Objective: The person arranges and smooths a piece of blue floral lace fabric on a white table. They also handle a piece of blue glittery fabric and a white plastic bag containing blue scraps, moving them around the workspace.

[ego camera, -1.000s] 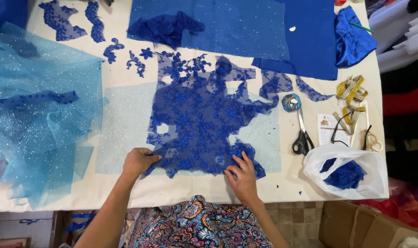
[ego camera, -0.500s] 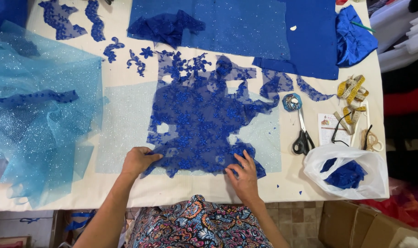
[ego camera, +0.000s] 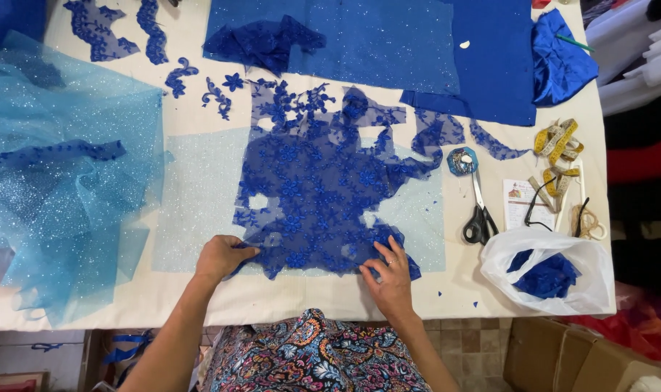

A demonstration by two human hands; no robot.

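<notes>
Lace panel (ego camera: pixel 319 196): left hand (ego camera: pixel 218 255) pinches its near edge, right hand (ego camera: pixel 390 272) presses flat with fingers apart; best smoothed outward evenly.

On the table (ego camera: pixel 200 116) the lace (ego camera: pixel 312 189) lies in the middle over a sheer panel (ego camera: pixel 192 210), with tulle (ego camera: pixel 54 181) to its left, scissors (ego camera: pixel 478 210) and a bag (ego camera: pixel 548 272) to its right, and fabric (ego camera: pixel 388 36) behind it.

tulle (ego camera: pixel 62 181) — cut off left
</notes>
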